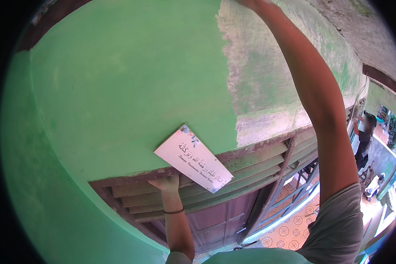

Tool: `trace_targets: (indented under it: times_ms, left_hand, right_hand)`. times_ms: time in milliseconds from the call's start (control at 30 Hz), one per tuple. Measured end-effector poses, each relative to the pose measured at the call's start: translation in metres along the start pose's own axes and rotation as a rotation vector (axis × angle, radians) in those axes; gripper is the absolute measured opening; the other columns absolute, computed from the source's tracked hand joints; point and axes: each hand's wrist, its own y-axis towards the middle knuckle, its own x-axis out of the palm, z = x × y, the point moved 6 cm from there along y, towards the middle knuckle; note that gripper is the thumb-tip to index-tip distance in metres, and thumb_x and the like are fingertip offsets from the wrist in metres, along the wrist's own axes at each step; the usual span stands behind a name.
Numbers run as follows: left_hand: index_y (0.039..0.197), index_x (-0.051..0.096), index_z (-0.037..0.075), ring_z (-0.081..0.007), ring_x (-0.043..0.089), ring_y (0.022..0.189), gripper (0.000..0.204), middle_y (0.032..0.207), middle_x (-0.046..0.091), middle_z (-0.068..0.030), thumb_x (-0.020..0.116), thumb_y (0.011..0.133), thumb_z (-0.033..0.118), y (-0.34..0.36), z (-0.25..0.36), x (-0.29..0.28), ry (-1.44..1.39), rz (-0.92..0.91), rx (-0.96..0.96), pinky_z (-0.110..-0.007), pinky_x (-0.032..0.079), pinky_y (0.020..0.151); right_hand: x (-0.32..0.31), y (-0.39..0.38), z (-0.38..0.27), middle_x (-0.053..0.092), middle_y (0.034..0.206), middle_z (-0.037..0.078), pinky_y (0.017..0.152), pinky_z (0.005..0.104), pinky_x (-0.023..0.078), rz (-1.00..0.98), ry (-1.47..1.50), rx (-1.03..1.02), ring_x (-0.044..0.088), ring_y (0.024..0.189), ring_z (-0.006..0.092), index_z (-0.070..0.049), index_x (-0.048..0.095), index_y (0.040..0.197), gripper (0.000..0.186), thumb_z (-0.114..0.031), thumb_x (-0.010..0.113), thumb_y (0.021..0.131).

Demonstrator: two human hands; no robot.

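Observation:
My left hand [166,182], with a dark bracelet at the wrist, grips the edge of the brown wooden frame [119,178] above the door. Just to its right a white sign [191,160] with flower corners and lettering hangs tilted against the wall and frame. Stretched far up, my right arm reaches the upper edge of the picture, where only the base of my right hand [253,2] shows. Its fingers and anything in them are out of the picture. Below that hand, fresh green paint [132,79] meets a pale, patchy old wall surface [264,75] along a ragged edge.
Slatted vents [251,167] run beneath the frame, over a brown door [215,215]. Patterned floor tiles [290,224] lie far below. At the far right a person in dark clothes [364,141] stands by the wall, near a chair [366,174].

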Motion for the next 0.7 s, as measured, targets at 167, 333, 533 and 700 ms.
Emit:
trace_targets:
  times_ms: [167, 333, 533, 700]
  left_hand:
    - [0.135, 0.06, 0.01, -0.0233, 0.064, 0.118, 0.066, 0.127, 0.067, -0.0048, 0.048, 0.098, 0.064, -0.002, 0.004, 0.002, -0.075, -0.086, 0.029, -0.043, 0.053, 0.1]
    - [0.133, 0.059, 0.011, -0.0256, 0.052, 0.129, 0.055, 0.134, 0.058, -0.0067, 0.056, 0.092, 0.047, -0.001, -0.004, 0.01, -0.028, 0.069, -0.015, -0.046, 0.042, 0.11]
    - [0.128, 0.064, 0.013, -0.0194, 0.067, 0.106, 0.061, 0.122, 0.068, -0.0026, 0.049, 0.097, 0.063, -0.016, 0.013, -0.004, -0.014, 0.2, 0.053, -0.037, 0.057, 0.089]
    - [0.13, 0.063, 0.013, -0.0195, 0.066, 0.11, 0.06, 0.127, 0.067, -0.0025, 0.049, 0.098, 0.062, 0.0, -0.004, -0.001, -0.034, 0.092, 0.003, -0.038, 0.057, 0.091]
  right_hand:
    - [0.008, 0.025, 0.007, 0.071, 0.095, 0.02, 0.081, 0.0459, 0.051, 0.158, -0.079, 0.027, 0.064, 0.091, 0.041, -0.005, 0.071, 0.093, 0.008, -0.01, 0.068, 0.088]
    - [-0.014, 0.046, 0.002, 0.072, 0.097, 0.018, 0.08, 0.0455, 0.052, 0.31, -0.266, -0.137, 0.066, 0.091, 0.0405, -0.005, 0.072, 0.096, 0.014, -0.011, 0.069, 0.084]
    - [0.029, 0.021, 0.01, 0.071, 0.095, 0.021, 0.081, 0.0465, 0.052, 0.056, -0.022, -0.06, 0.066, 0.092, 0.0417, -0.005, 0.071, 0.099, 0.018, -0.014, 0.072, 0.083]
    - [-0.014, 0.052, -0.009, 0.072, 0.094, 0.02, 0.079, 0.045, 0.053, 0.366, -0.288, -0.211, 0.067, 0.091, 0.0398, -0.006, 0.072, 0.092, 0.01, -0.011, 0.071, 0.083]
